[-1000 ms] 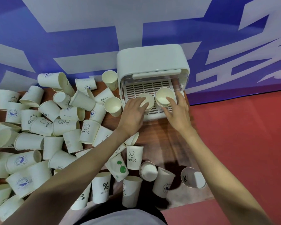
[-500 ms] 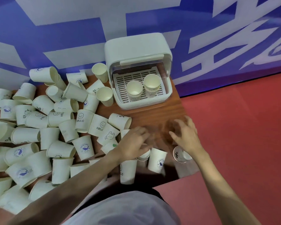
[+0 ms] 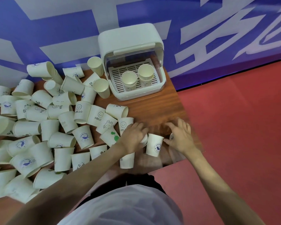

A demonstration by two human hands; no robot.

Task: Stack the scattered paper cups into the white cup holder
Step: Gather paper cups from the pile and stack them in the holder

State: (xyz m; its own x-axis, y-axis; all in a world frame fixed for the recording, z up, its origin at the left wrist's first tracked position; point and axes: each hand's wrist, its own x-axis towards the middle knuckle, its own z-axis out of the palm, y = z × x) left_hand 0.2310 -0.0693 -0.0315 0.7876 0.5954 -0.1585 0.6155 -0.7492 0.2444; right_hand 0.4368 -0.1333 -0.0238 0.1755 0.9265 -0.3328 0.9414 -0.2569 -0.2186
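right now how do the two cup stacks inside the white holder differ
The left stack sits nearer the holder's open front and its rim lies lower; the right stack sits further back and rises higher. The left stack's rim bands look more closely packed than the right stack's. Both stand upright, mouths up, on the slatted tray of the white holder, side by side.

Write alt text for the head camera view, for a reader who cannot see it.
A person's left hand and right hand reach down onto paper cups at the near edge of a wooden table. Behind them a white cup holder with its lid raised holds two short cup stacks. Dozens of scattered cups cover the table's left side.
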